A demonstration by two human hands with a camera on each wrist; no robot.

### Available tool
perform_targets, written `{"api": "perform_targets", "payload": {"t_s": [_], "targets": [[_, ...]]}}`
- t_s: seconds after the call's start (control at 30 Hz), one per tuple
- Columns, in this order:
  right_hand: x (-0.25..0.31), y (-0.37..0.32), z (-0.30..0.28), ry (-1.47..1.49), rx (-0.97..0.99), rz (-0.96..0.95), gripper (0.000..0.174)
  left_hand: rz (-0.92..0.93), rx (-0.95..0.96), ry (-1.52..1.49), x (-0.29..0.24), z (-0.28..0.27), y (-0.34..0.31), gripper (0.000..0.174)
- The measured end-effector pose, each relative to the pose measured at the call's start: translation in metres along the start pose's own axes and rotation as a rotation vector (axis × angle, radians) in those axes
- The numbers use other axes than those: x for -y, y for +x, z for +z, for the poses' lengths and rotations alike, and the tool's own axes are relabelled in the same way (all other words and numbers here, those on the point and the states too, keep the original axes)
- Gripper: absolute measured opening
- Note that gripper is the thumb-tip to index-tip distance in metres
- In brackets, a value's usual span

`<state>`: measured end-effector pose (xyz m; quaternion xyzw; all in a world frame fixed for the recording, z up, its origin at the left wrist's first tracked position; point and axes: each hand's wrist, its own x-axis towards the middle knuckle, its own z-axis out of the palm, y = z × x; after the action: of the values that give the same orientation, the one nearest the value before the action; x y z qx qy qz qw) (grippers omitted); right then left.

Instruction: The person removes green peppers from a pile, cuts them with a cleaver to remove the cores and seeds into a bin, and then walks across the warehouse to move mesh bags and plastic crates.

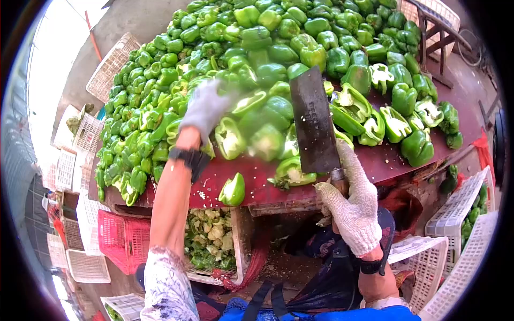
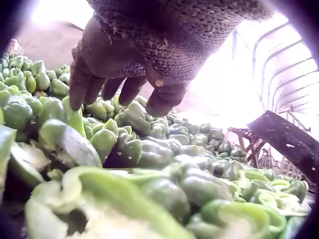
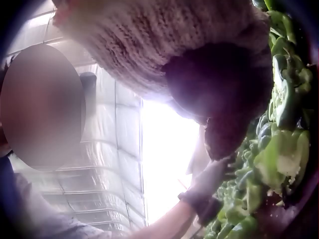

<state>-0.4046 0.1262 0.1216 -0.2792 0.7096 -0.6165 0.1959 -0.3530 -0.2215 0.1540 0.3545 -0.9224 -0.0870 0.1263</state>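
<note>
My left hand point(image 1: 206, 107), in a pale knit glove, is over the near left part of a large heap of green bell peppers point(image 1: 316, 25). It is blurred in the head view. From the left wrist view its fingers point(image 2: 132, 89) hang down loosely over the peppers, holding nothing. My right hand point(image 1: 353, 200), gloved too, grips the handle point(image 1: 338, 181) of a cleaver at the table's near edge. The dark, wide blade point(image 1: 315, 123) points away over the peppers, flecked with pale bits. Cut-open peppers point(image 1: 229, 138) lie between the hands. One pepper piece point(image 1: 232, 190) sits near the edge.
The heap covers most of a dark red table point(image 1: 209, 179). Below its edge stands a crate point(image 1: 240, 241) of pale pepper cores. A pink crate point(image 1: 115, 235) is to the left, with white crates point(image 1: 88, 266) beyond it. More white crates point(image 1: 452, 214) stand at right.
</note>
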Motion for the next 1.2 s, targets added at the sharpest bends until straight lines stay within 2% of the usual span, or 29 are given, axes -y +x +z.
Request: {"api": "perform_targets", "payload": {"t_s": [0.03, 0.1, 0.17, 0.2, 0.27, 0.33, 0.4, 0.47, 0.53, 0.6, 0.67, 0.7, 0.73, 0.8, 0.87, 0.9, 0.93, 1.0, 1.03, 1.1, 1.13, 1.17, 1.2], "targets": [[-0.005, 0.004, -0.004, -0.022, -0.015, -0.034, 0.071, 0.038, -0.104, -0.170, -0.001, 0.007, 0.038, 0.055], [-0.013, 0.009, -0.016, -0.054, -0.013, -0.052, 0.074, 0.119, -0.223, -0.190, -0.005, 0.023, 0.093, 0.062], [-0.015, 0.012, -0.030, -0.028, -0.020, 0.041, 0.076, 0.200, -0.251, -0.131, -0.011, 0.039, 0.149, 0.076], [-0.012, 0.017, -0.035, -0.004, -0.055, 0.112, 0.075, 0.267, -0.232, -0.046, -0.028, 0.048, 0.186, 0.083], [-0.006, 0.026, -0.045, 0.051, -0.131, 0.251, 0.075, 0.205, 0.033, 0.175, -0.047, 0.052, 0.216, 0.088], [-0.011, 0.029, -0.048, 0.047, -0.142, 0.229, 0.075, 0.129, 0.029, 0.291, -0.064, 0.057, 0.223, 0.093], [-0.016, 0.030, -0.049, 0.038, -0.134, 0.246, 0.076, 0.118, 0.014, 0.130, -0.042, 0.060, 0.238, 0.093], [0.002, 0.041, -0.046, 0.223, -0.114, 0.373, 0.076, 0.092, 0.042, -0.124, -0.014, 0.056, 0.234, 0.085], [-0.019, 0.046, -0.045, 0.066, -0.067, 0.165, 0.075, 0.006, -0.058, -0.029, -0.005, 0.044, 0.212, 0.081], [-0.017, 0.057, -0.046, -0.078, 0.013, 0.094, 0.073, 0.053, -0.010, 0.049, -0.008, 0.010, 0.180, 0.078], [-0.020, 0.071, -0.040, -0.126, 0.029, 0.084, 0.074, 0.178, -0.060, 0.077, 0.004, -0.016, 0.136, 0.074], [-0.016, 0.078, -0.039, -0.127, 0.039, 0.105, 0.073, 0.207, -0.134, 0.055, 0.008, -0.032, 0.108, 0.073], [-0.020, 0.084, -0.038, -0.179, 0.016, -0.008, 0.073, 0.238, -0.210, 0.028, 0.012, -0.047, 0.077, 0.071], [-0.013, 0.102, -0.037, -0.125, 0.003, -0.028, 0.072, 0.233, -0.319, -0.028, 0.032, -0.069, 0.019, 0.075], [0.023, 0.135, -0.033, -0.173, -0.043, -0.145, 0.066, 0.177, -0.244, -0.211, 0.056, -0.086, -0.041, 0.082], [0.034, 0.157, -0.032, -0.200, -0.044, -0.210, 0.064, 0.031, -0.259, -0.502, 0.061, -0.081, -0.074, 0.085], [0.040, 0.188, -0.025, -0.133, -0.027, -0.388, 0.066, -0.115, -0.270, -0.794, 0.066, -0.075, -0.107, 0.088], [0.051, 0.253, -0.011, -0.384, -0.099, -0.560, 0.066, -0.158, -0.333, -1.043, 0.087, -0.047, -0.167, 0.090], [0.044, 0.295, 0.001, -0.408, -0.105, -0.737, 0.066, -0.177, -0.365, -1.013, 0.086, -0.029, -0.189, 0.090], [0.037, 0.369, 0.026, -0.817, -0.200, -0.843, 0.059, -0.171, -0.393, -0.835, 0.097, 0.018, -0.217, 0.091], [0.049, 0.392, 0.042, -0.948, -0.141, -0.664, 0.054, -0.149, -0.383, -0.689, 0.112, 0.047, -0.224, 0.090], [0.048, 0.419, 0.060, -1.007, -0.135, -0.565, 0.055, -0.107, -0.510, -0.754, 0.122, 0.072, -0.227, 0.092], [0.031, 0.456, 0.078, -1.037, -0.140, -0.523, 0.058, -0.216, -0.523, -1.064, 0.104, 0.073, -0.216, 0.097]]}}
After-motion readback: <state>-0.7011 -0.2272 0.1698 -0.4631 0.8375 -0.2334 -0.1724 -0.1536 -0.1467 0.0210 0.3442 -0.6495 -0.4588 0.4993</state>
